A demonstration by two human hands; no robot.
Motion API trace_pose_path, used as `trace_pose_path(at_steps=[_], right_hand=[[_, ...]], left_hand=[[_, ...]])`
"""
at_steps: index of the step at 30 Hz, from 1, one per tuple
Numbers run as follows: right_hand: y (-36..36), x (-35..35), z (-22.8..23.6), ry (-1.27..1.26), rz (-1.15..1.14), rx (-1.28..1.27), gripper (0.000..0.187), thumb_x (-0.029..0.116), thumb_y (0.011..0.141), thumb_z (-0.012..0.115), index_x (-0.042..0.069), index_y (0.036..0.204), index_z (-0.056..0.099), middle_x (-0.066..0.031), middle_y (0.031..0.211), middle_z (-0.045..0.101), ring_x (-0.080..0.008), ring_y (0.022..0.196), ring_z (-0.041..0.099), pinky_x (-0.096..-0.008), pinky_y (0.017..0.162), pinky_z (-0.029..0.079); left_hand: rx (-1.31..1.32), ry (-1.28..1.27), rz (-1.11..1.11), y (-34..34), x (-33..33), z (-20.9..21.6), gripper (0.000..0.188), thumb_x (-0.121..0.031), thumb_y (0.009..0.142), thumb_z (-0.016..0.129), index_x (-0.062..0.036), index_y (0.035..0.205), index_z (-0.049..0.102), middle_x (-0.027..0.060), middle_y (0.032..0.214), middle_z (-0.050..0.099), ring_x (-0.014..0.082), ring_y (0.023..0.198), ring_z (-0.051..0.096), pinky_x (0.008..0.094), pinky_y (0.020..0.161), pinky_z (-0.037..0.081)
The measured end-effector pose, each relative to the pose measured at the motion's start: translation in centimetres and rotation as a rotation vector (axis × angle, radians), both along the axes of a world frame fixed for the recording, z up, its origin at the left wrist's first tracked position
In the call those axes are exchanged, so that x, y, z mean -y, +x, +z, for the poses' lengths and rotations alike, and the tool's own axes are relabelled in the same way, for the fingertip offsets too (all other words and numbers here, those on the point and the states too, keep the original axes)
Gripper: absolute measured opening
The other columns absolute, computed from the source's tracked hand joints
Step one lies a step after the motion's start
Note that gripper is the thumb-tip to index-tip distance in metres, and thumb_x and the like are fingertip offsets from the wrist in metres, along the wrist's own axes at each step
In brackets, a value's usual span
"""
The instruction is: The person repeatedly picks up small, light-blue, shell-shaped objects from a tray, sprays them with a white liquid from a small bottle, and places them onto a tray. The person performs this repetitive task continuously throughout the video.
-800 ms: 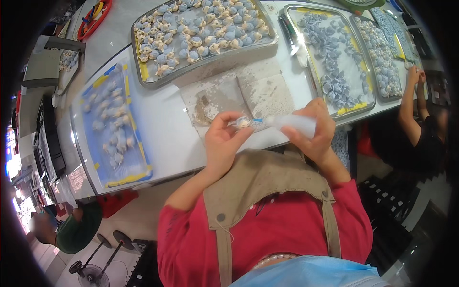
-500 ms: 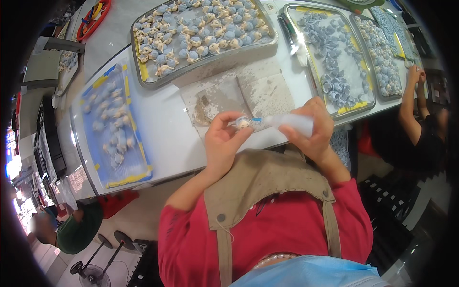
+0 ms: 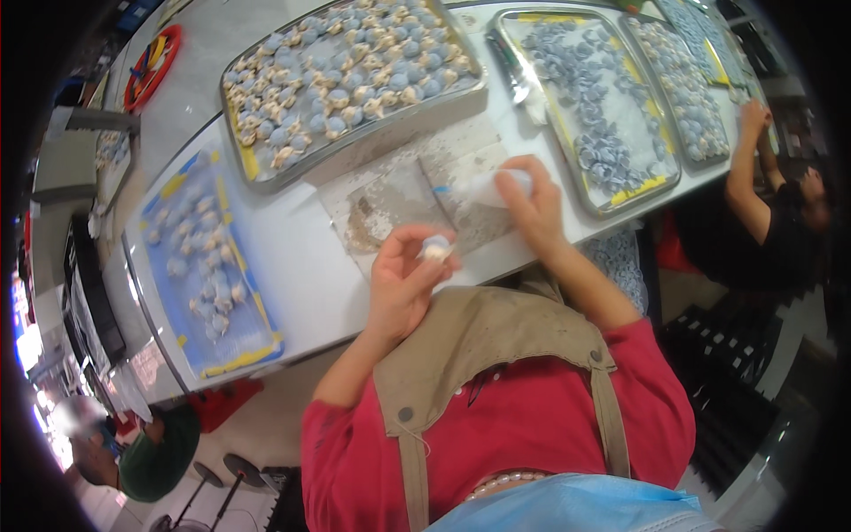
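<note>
Our right hand [image 3: 534,206] grips the bottle [image 3: 481,190], shifted from three to one o'clock of the figurine [image 3: 434,249] our left hand [image 3: 401,282] pinches.

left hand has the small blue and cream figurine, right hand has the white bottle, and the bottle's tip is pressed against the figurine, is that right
Not the last part: the head view shows the bottle's blue tip apart from the figurine. The left hand does hold the figurine, and the right hand the white bottle.
</note>
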State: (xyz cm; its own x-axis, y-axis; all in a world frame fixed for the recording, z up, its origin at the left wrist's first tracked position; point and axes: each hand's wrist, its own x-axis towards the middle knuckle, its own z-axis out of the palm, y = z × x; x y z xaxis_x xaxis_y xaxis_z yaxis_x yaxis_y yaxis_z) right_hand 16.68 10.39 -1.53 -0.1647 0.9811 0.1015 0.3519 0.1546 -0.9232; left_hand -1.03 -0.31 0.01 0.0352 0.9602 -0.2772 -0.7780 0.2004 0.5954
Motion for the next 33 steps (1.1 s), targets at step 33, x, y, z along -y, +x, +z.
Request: trace_pose_path(at_steps=[33], right_hand=[[1.1, 2.5, 4.3, -0.751, 0.46, -0.56, 0.013, 0.002, 0.081, 0.063, 0.002, 0.094, 0.06, -0.0031, 0.089, 0.062, -0.0086, 0.086, 0.059, -0.0236, 0.077, 0.048]], left_hand=[[-0.255, 0.088, -0.099, 2.0, -1.2, 1.1, 0.054, 0.01, 0.078, 0.06, 0.0, 0.127, 0.04, 0.0098, 0.114, 0.054, 0.0162, 0.101, 0.055, 0.0263, 0.085, 0.046]])
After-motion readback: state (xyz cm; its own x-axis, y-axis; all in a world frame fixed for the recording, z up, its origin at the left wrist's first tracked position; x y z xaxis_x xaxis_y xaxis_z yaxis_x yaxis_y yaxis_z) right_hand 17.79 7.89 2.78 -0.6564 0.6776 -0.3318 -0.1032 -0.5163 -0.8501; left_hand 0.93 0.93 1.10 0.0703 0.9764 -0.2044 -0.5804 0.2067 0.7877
